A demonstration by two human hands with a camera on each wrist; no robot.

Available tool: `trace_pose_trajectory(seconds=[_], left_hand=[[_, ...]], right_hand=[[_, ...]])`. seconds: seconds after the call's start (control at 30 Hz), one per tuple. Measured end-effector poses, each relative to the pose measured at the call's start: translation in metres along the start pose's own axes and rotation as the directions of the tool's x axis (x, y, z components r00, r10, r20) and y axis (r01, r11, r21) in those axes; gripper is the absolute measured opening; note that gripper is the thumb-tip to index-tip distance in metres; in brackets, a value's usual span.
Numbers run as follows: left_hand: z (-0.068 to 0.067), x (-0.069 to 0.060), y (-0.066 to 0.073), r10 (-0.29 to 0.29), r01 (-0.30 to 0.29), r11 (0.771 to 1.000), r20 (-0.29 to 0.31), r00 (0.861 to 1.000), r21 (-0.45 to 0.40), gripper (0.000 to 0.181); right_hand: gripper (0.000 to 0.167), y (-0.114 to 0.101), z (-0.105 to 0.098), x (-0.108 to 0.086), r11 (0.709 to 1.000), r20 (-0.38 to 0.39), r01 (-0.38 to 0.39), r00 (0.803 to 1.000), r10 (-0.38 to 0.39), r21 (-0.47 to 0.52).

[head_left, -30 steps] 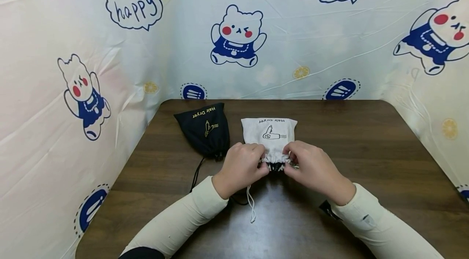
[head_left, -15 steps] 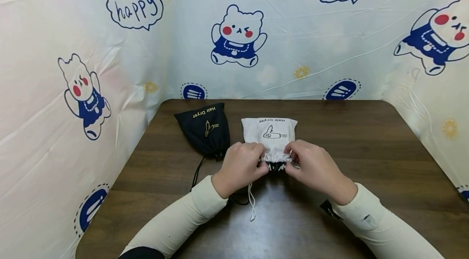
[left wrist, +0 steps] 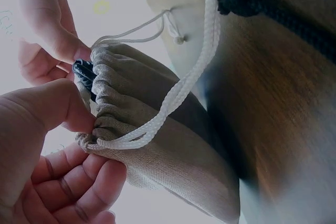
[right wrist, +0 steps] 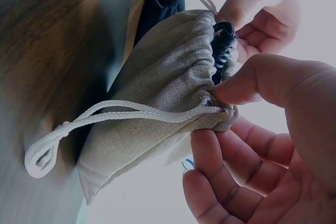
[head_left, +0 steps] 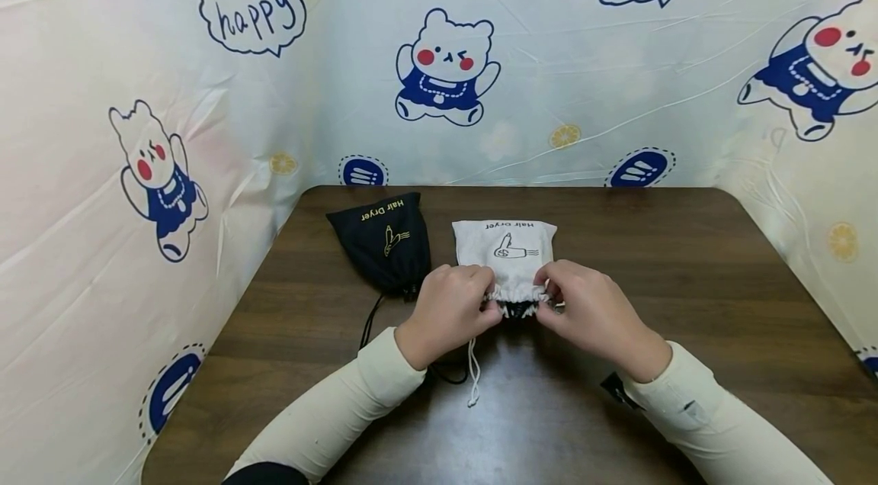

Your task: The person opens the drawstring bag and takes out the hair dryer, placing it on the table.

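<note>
A white drawstring bag (head_left: pixel 507 256) printed "Hair Dryer" lies on the table with its gathered mouth toward the person. My left hand (head_left: pixel 453 309) pinches the left side of that mouth between thumb and fingers. On the opposite side, the right hand (head_left: pixel 593 313) pinches the rim in the same way. Between them a dark, coiled-looking item (right wrist: pixel 223 45) shows in the partly gathered opening; most of it is hidden inside. White drawstrings hang from both sides, one looped cord (left wrist: pixel 168 103) near the left thumb and another cord (right wrist: pixel 47 145) in the right wrist view.
A black drawstring bag (head_left: pixel 384 245), also printed "Hair Dryer", lies left of the white one, its black cord (head_left: pixel 370 325) trailing toward the left forearm. Both rest on a brown wooden table (head_left: pixel 720 279). A patterned curtain (head_left: pixel 549 50) stands behind and at the sides.
Both hands keep their pinch on the white bag's mouth. The right hand has shifted slightly right, and the hanging left cord end has risen a little.
</note>
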State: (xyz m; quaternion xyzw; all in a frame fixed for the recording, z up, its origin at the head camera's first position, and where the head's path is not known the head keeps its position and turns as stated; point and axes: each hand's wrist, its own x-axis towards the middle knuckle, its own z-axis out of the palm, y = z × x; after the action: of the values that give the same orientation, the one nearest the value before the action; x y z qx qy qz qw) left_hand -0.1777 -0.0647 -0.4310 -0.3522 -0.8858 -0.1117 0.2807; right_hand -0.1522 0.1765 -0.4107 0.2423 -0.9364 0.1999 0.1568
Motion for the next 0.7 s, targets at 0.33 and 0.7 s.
trace_pose_trajectory(seconds=[0.33, 0.7], left_hand=[[-0.0041, 0.0010, -0.0009, -0.010, 0.010, 1.000, 0.012, 1.000, -0.004, 0.014], [-0.0041, 0.0007, -0.0027, -0.027, 0.028, 1.000, 0.023, 0.999, -0.013, 0.013]], right_hand=[[0.023, 0.0027, -0.0016, 0.0003, 1.000, -0.010, -0.003, 1.000, 0.002, -0.010], [0.023, 0.0038, -0.0037, 0.0007, 1.000, -0.010, -0.007, 1.000, 0.007, -0.006]])
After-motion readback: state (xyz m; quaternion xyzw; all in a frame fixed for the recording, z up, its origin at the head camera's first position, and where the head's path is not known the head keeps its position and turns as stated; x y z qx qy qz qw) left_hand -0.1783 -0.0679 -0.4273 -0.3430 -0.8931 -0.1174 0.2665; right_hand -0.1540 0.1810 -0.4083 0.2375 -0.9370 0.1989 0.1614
